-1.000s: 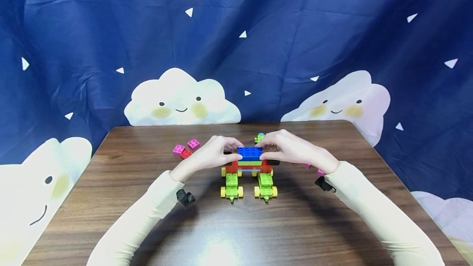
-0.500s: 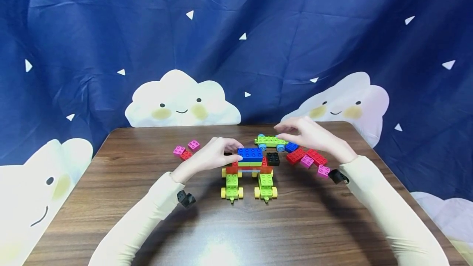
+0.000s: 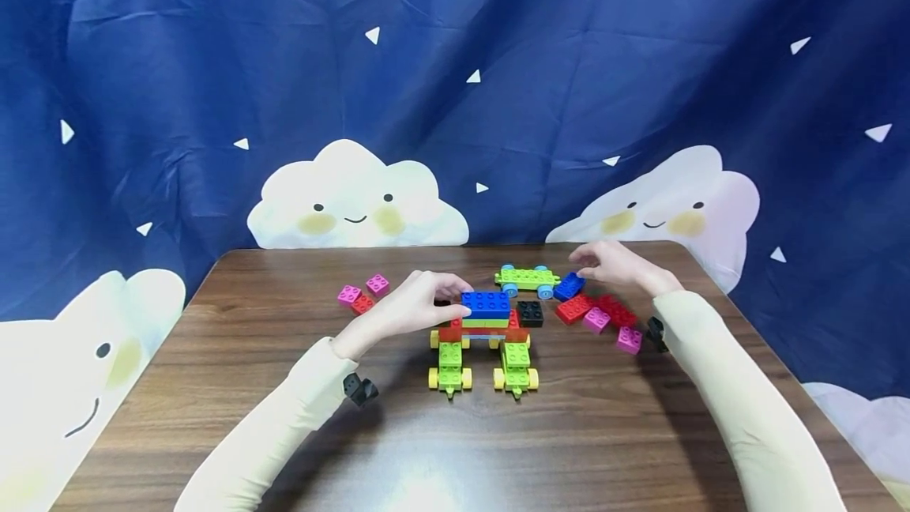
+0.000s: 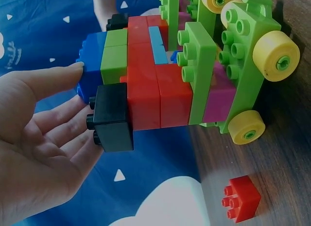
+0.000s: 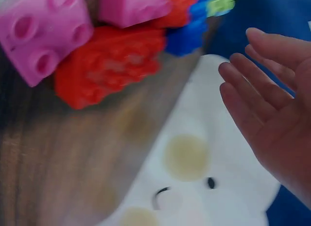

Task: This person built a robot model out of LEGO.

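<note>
Two pale sleeves [image 3: 291,403] reach in from the lower corners of the frame across a wood-grain table [image 3: 455,441], with a toy-brick model [image 3: 517,355] standing at the centre. Lowest and nearest in the model are two lime wheeled bases [image 3: 450,375] on yellow wheels [image 3: 466,378], set side by side, apparently to give it a broad footing. Red bricks [image 4: 143,90] rise above them, with a lime layer [image 3: 486,324] and a blue eight-stud brick [image 3: 486,306] across the top, probably tying both sides together. The left hand [image 3: 415,303] pinches that blue eight-stud brick at its left end, thumb on the near side, likely to steady the model. A black brick [image 3: 530,314] juts out to the right; the left wrist view shows a second black brick [image 4: 116,121] beside the fingers. Loose red blocks [image 3: 574,308] and pink blocks [image 3: 596,320] lie at middle right, seemingly spread within easy reach; a smaller pink-and-red cluster [image 3: 349,295] sits at middle left. Farther back, the right hand [image 3: 613,263], fingers loosely extended and holding nothing, hangs near a loose blue brick [image 3: 569,286]. Beside that brick stands a lime chassis [image 3: 524,279] on blue wheels [image 3: 509,289], before a navy backdrop [image 3: 512,38] of smiling clouds [image 3: 348,180].
</note>
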### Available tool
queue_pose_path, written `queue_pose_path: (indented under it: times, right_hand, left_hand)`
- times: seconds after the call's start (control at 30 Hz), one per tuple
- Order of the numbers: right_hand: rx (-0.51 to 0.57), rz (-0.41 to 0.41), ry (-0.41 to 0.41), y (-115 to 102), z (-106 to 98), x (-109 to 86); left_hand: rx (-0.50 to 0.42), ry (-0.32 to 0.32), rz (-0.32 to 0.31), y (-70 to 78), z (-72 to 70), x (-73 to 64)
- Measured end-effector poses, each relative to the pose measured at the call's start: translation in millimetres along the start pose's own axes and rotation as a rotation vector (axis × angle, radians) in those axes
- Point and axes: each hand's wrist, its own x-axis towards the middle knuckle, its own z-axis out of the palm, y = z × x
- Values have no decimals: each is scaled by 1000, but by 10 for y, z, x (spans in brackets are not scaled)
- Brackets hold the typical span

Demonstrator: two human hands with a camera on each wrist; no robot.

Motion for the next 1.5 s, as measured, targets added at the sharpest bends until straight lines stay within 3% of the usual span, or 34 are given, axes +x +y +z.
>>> queue_pose_path:
  times: [0.3,0.5,0.77,0.97,1.27,1.5]
  right_hand:
    - [35,31,-49,383,123,16]
    - [27,-6,-45,380,160,39]
    - [-30,10,-25,414,231,41]
    - [-64,0,10,445,157,-41]
    - [-105,-21,67,301,-98,-126]
    - [-181,-136,152,-4,-268,-174]
  left_hand:
    - [-7,0,6,41,36,26]
    - [-3,-4,15,37,37,39]
    - [2,-6,22,45,45,53]
    - [-7,-6,14,48,53,58]
    - [9,2,36,-5,27,27]
    - [-7,10,28,-79,28,1]
